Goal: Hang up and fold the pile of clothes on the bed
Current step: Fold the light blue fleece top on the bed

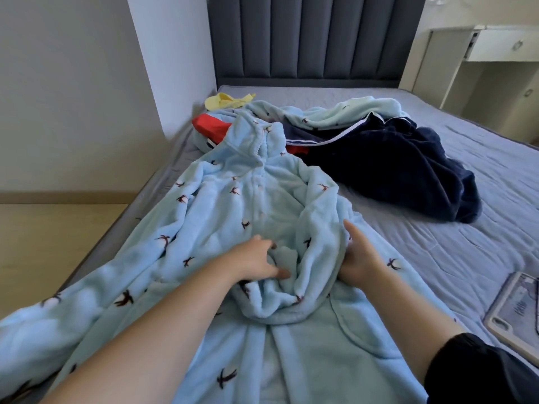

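Observation:
A light blue fleece hooded robe [233, 205] with small dark bird prints lies spread face up on the bed [466, 228], hood toward the headboard. Its right sleeve is bunched into a roll across the middle. My left hand [256, 262] rests on the chest with fingers apart, touching the inner edge of that roll. My right hand [357, 258] grips the roll's outer side, fingers tucked under the fabric. Behind the robe lies a pile: a navy garment [408, 176] with white piping, another light blue fleece piece [350, 110], a red item [210, 128] and a yellow item [224, 101].
A dark padded headboard [306, 39] stands at the far end and a wall [73, 83] runs along the left side. A white bedside desk [495, 45] is at the back right. A flat tablet-like board [516, 310] lies on the bed's right edge.

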Available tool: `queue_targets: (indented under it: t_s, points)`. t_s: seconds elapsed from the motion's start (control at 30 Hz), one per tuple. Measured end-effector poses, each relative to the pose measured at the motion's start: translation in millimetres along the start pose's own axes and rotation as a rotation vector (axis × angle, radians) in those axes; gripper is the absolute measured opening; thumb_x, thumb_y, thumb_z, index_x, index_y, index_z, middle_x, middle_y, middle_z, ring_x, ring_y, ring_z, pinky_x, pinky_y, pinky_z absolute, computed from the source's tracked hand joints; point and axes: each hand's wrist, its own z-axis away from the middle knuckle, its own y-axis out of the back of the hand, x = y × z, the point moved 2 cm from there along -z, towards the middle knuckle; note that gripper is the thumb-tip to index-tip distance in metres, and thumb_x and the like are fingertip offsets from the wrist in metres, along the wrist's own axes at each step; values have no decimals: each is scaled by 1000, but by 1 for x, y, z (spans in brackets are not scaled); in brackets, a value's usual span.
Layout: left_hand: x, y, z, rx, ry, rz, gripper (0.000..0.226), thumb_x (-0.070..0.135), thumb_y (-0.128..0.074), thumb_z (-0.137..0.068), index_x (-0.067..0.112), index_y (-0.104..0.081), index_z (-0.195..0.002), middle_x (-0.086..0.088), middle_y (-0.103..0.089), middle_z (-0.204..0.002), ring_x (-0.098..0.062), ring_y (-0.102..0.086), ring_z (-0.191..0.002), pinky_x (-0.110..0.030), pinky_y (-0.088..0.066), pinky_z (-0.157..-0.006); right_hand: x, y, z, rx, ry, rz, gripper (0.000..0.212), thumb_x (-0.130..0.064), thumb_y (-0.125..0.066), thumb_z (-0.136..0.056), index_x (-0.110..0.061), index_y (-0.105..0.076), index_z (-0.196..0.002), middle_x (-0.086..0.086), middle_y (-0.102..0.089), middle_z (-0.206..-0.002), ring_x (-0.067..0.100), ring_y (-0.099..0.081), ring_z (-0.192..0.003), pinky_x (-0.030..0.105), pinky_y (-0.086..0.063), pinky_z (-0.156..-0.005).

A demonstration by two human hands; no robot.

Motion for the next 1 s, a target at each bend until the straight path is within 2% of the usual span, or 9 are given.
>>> queue_targets:
  t_s: [0.1,0.27,0.37,0.43,0.5,0.6,0.7,0.9,1.0]
  points:
    - [1,1,1,-72,-60,188,40,35,-74,-78,15,-61,-110,-4,-65,-110,-25,-63,-101,-32,-51,-83,6,4,-3,151,-43,101,38,-21,-61,-88,-6,-61,-123,19,-67,-114,33,-67,-99,42,-55,-76]
    - [-19,23,31,-358,-66,1184,22,7,-60,-71,4,-71,-90,-12,-72,-84,-21,-69,-73,-28,-56,-67,4,12,-8,444,5,88,4,-7,-63,-84,-7,-62,-88,11,-70,-79,26,-64,-77,40,-56,-70]
    - [-51,41,47,-410,116,629,10,19,-65,-68,12,-67,-61,-4,-64,-64,-17,-61,-60,-23,-47,-60,-5,20,-8,533,39,60,20,-23,-71,-79,-13,-63,-96,10,-69,-91,31,-65,-92,46,-53,-87]
    - [-65,46,52,-546,290,51,34,42,-67,-82,9,-67,-84,-8,-67,-89,-24,-63,-82,-30,-50,-73,-3,19,-8,526,15,218,27,-31,-67,-82,-14,-61,-101,12,-68,-98,32,-66,-89,44,-55,-79]
    - [-63,48,46,-544,333,-129,61,68,-55,-82,11,-64,-102,-4,-66,-106,-21,-64,-92,-29,-52,-75,3,14,-6,480,4,303,25,-37,-59,-90,-13,-59,-96,11,-67,-97,29,-66,-84,38,-55,-66]
    - [-41,47,30,-221,232,86,62,73,-43,-83,16,-63,-96,0,-65,-97,-18,-63,-81,-31,-53,-75,7,11,-5,324,-2,194,33,-40,-51,-96,-11,-60,-109,12,-68,-107,29,-66,-97,40,-54,-74]
    - [-25,23,12,-6,139,228,48,54,-58,-86,17,-60,-115,1,-61,-110,-18,-59,-99,-30,-46,-82,9,9,-3,148,2,143,39,-39,-45,-100,-11,-56,-124,11,-67,-118,29,-64,-107,42,-52,-80]
    - [-41,34,21,-182,200,1266,22,5,-48,-89,1,-66,-101,-16,-71,-95,-26,-70,-82,-35,-56,-77,-8,7,-3,184,96,-21,37,-32,-42,-101,-3,-56,-118,17,-69,-105,31,-66,-96,41,-54,-68]
    - [-64,45,26,-74,355,431,45,11,-65,-80,3,-58,-124,-17,-60,-125,-28,-60,-110,-37,-47,-96,2,13,-2,354,15,264,21,-13,-47,-96,-2,-56,-113,16,-68,-88,29,-66,-71,34,-56,-51]
